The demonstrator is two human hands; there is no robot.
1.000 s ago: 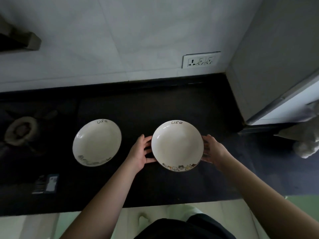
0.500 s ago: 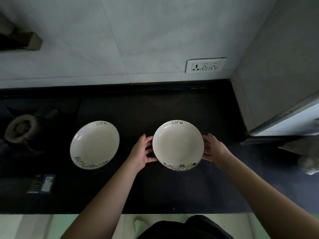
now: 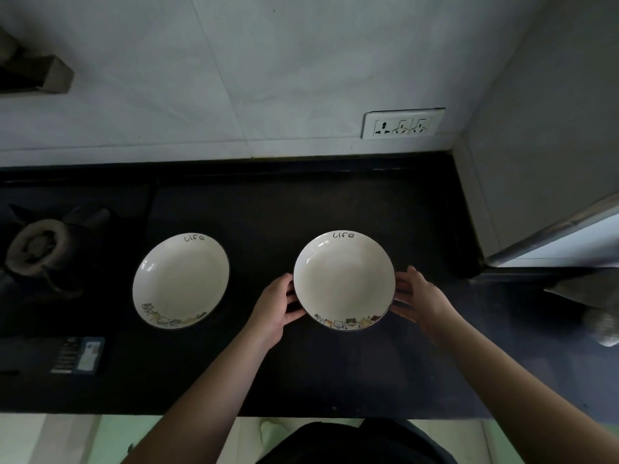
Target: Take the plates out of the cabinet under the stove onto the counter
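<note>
Two white plates with "life" lettering and a cat border lie on the black counter (image 3: 335,370). The left plate (image 3: 181,281) rests alone beside the stove. The right plate (image 3: 344,279) sits flat between my hands. My left hand (image 3: 276,308) holds its left rim, fingers and thumb curled against the edge. My right hand (image 3: 415,298) is at the right rim, its fingers straight and spread, with a thin dark gap to the plate. The cabinet under the stove is out of view.
A gas burner (image 3: 37,251) sits at the far left, with a small dark packet (image 3: 80,354) in front of it. A tiled wall with a socket strip (image 3: 402,123) backs the counter. A grey wall and ledge (image 3: 549,236) close off the right side.
The right plate has settled on the counter and stays in place. My right hand's fingers have loosened and drawn slightly off the rim. The left plate has not moved.
</note>
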